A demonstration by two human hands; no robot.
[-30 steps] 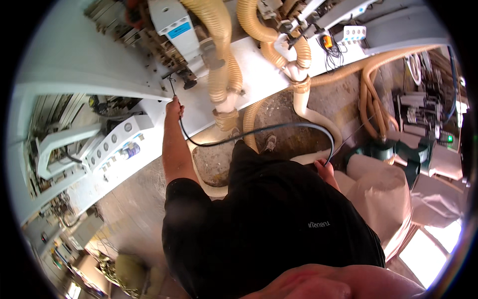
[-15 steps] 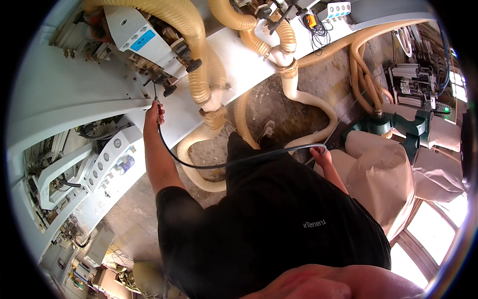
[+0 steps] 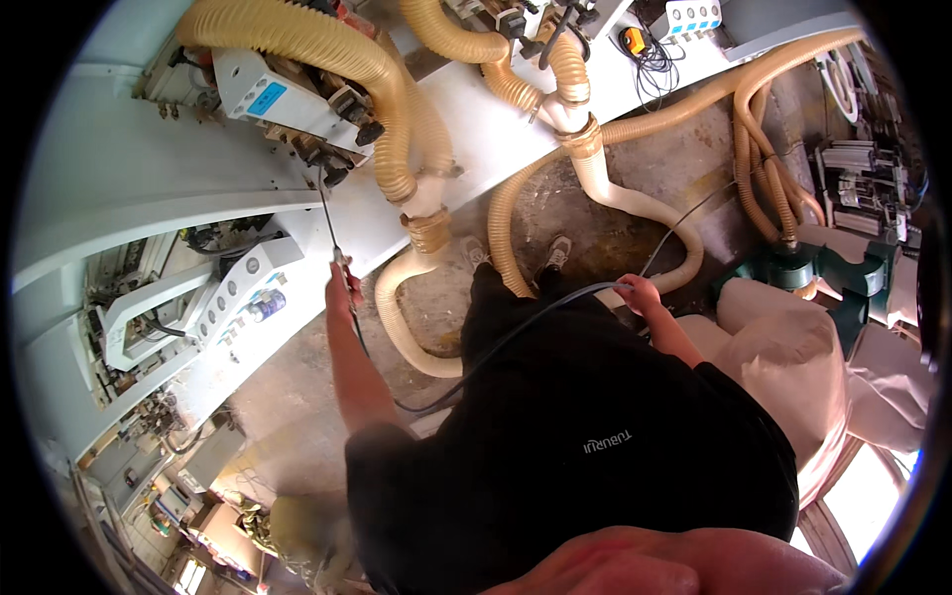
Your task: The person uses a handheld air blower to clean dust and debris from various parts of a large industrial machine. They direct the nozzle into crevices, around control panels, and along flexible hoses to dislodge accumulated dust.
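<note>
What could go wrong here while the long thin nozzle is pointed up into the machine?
The thin hose runs slack from the left hand across to the right hand; it might snag. The nozzle tip sits close to small black fittings and could knock them. The yellow ducts curl around the shoes, a likely trip hazard.

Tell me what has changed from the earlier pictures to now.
The left hand drew back from the white machine, so its thin air nozzle now points up at the machine from lower down. The right hand keeps holding the dark hose. The yellow ducts lie as before.
</note>
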